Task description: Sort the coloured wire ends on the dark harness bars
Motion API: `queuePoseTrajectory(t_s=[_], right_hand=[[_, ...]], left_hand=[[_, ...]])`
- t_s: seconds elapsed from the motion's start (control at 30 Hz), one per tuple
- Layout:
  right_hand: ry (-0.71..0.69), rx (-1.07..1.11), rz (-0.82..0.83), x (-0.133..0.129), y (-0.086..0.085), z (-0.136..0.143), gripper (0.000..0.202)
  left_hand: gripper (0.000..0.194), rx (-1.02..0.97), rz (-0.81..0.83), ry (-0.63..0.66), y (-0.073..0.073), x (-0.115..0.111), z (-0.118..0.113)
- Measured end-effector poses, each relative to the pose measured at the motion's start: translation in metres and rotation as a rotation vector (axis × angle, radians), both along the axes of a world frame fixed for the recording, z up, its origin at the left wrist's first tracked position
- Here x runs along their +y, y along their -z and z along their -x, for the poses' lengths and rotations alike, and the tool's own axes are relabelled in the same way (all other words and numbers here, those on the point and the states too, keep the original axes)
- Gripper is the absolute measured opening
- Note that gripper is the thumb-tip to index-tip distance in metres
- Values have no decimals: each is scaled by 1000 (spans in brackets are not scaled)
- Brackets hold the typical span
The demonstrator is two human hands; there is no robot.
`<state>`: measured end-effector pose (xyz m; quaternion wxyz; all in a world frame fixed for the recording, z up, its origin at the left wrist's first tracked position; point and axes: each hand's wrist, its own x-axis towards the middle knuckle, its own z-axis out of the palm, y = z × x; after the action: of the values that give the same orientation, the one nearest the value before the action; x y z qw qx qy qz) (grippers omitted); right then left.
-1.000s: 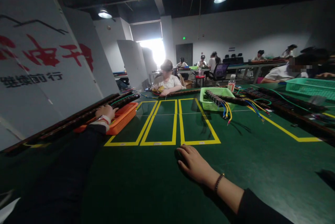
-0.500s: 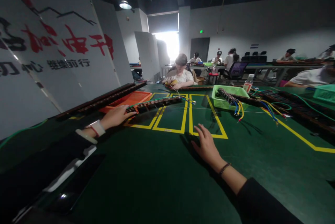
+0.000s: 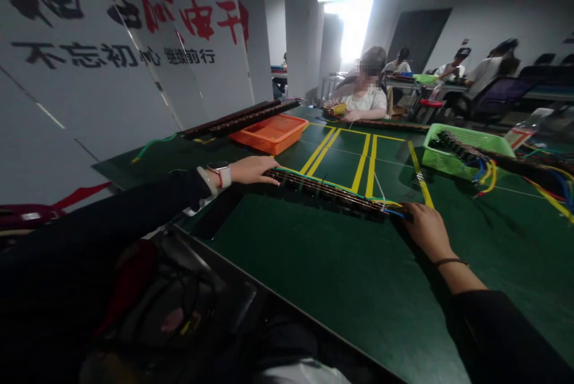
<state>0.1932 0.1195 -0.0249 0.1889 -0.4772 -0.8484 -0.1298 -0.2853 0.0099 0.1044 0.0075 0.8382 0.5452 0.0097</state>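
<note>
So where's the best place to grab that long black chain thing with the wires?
Probably at its two ends, from above. The long black chain lies flat across the green table and looks floppy, so one middle grip might let it sag. The left hand and right hand already sit at the ends.

The table (image 3: 341,288) is dark green, marked with yellow tape lines (image 3: 364,160) that outline rectangles. The long strip (image 3: 329,191) held across it is dark brown to black, with green, yellow and blue wires at its right end. The left hand (image 3: 253,170) wears a white watch with a red band edge; the right hand (image 3: 426,229) wears a dark bead bracelet; both sleeves are black. The orange basket (image 3: 271,133) has a fine mesh pattern. The green basket (image 3: 466,151) is light green, holding a black strip with blue, yellow and red wires. The wall panels (image 3: 112,73) are pale grey with red and black characters.
</note>
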Motion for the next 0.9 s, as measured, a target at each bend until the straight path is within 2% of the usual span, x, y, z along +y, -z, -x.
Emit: queuePoseTrajectory(t_s=[0.17,0.27,0.33,0.47,0.57,0.7,0.8,0.9], right_hand=[[15,-94,3,-22,-13,10,20],[12,-73,37,-35,-16,16,19],[21,-58,60,-42,-15,18,20],[28,-37,104,-48,-12,19,19],[37,-33,124,-48,-12,19,20],[59,-46,148,-46,-11,20,21],[61,-46,149,-47,-13,21,21],[57,-37,149,-50,-16,22,20]], left_hand=[[60,-45,116,39,23,22,14],[58,-40,183,10,35,31,17],[59,-27,182,-44,42,28,17],[78,-36,74,-268,52,-3,25],[74,-31,39,-279,56,-39,44],[76,11,-34,-369,60,-78,76],[80,52,-32,-432,65,-91,92],[83,68,8,-477,67,-95,96]])
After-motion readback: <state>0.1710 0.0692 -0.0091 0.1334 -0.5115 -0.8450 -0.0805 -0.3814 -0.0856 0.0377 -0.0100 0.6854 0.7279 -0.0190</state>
